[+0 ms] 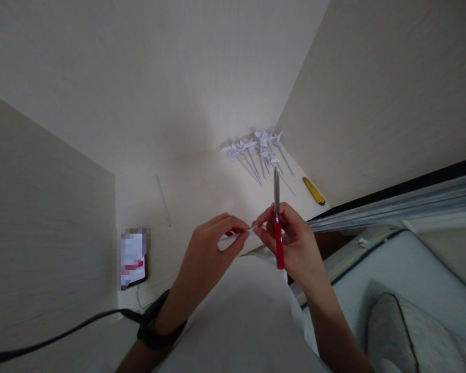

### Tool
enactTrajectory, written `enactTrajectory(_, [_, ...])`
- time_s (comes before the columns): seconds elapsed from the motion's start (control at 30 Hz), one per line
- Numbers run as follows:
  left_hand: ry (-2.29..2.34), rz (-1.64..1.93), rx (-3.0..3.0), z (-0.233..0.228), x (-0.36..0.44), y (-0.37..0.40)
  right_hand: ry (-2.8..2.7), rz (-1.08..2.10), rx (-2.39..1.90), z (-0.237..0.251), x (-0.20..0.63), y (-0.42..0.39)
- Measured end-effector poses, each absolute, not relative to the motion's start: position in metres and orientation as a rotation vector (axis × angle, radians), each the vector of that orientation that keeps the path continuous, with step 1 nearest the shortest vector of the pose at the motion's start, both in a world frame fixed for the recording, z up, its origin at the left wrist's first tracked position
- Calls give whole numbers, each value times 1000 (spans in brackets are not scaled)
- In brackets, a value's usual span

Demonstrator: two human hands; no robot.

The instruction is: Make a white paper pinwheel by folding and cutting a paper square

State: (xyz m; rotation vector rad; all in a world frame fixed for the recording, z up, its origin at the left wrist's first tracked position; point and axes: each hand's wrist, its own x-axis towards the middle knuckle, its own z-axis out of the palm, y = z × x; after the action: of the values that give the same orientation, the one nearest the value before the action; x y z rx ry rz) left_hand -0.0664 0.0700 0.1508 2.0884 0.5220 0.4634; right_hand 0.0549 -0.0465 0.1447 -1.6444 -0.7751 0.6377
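My left hand (pixel 219 241) pinches a folded-looking piece of white paper (pixel 228 239) between thumb and fingers, just above the front of the white desk. From the right, the thumb and fingertips of my right hand (pixel 291 235) meet the same paper's thin end. Scissors with red handles (pixel 279 247) are also held in that right hand, their metal blades pointing away from me and looking closed. Beyond the hands lie several white paper pinwheels (pixel 262 140) with thin paper stems, grouped at the back right.
A yellow utility knife (pixel 313 190) rests at the desk's right edge. A thin white paper stick (pixel 163 201) lies on the left of the desk (pixel 198 191), near a phone (pixel 134 259) with a cable. Walls enclose the desk; a bed with a cushion (pixel 392 331) stands to the right.
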Motion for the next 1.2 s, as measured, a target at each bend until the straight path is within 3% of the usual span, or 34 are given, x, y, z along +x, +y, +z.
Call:
enactTrajectory(0.67, [541,450,1802,158,-65,65,-572,860,-1161,142,51,-50])
enactTrajectory(1.2, [431,541,1977,158,-70,62,-634,970,-1268,143,57,-53])
